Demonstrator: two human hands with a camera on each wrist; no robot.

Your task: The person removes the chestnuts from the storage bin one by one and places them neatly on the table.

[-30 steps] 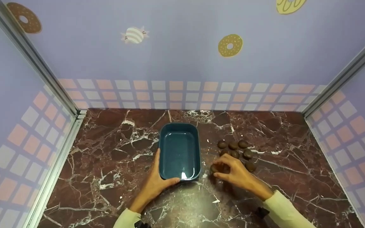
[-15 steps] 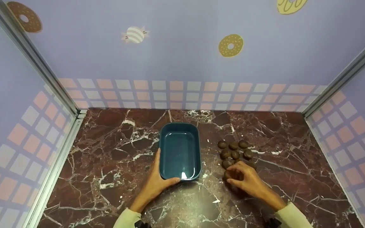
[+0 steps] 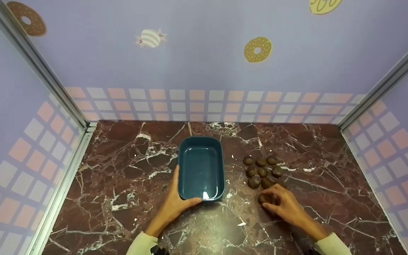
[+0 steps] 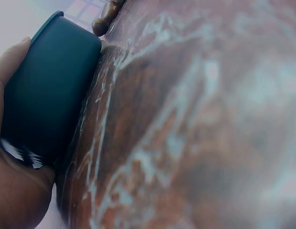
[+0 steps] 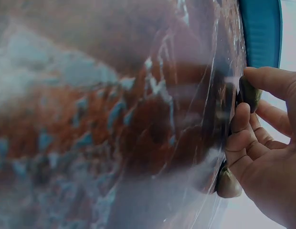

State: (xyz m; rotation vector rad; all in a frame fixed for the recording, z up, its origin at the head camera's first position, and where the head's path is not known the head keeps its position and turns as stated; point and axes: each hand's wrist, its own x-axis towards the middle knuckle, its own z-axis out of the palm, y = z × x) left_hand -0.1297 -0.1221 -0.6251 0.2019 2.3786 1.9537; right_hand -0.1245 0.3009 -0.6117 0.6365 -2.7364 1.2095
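A deep teal rectangular baking dish [image 3: 202, 170] stands on the marble-patterned tabletop, and its inside is bare. My left hand [image 3: 175, 202] holds its near left corner, fingers along the left side and thumb at the near rim. The left wrist view shows the dish's outer wall [image 4: 52, 86] close up against that hand. To the right of the dish, my right hand [image 3: 285, 205] pinches a brown chestnut [image 3: 262, 199] between thumb and fingers, low over the table. In the right wrist view this chestnut [image 5: 250, 93] sits between the fingertips.
Several more chestnuts [image 3: 262, 172] lie in rough rows just beyond my right hand, the nearest partly hidden by it. Another chestnut [image 5: 229, 183] shows below the fingers in the right wrist view. Lilac walls [image 3: 204, 71] with metal corner posts enclose the marble tabletop [image 3: 126, 170].
My right hand has moved right and slightly toward me with a chestnut, away from the dish. A chestnut now shows in the front row at the left. The left hand and dish stay put.
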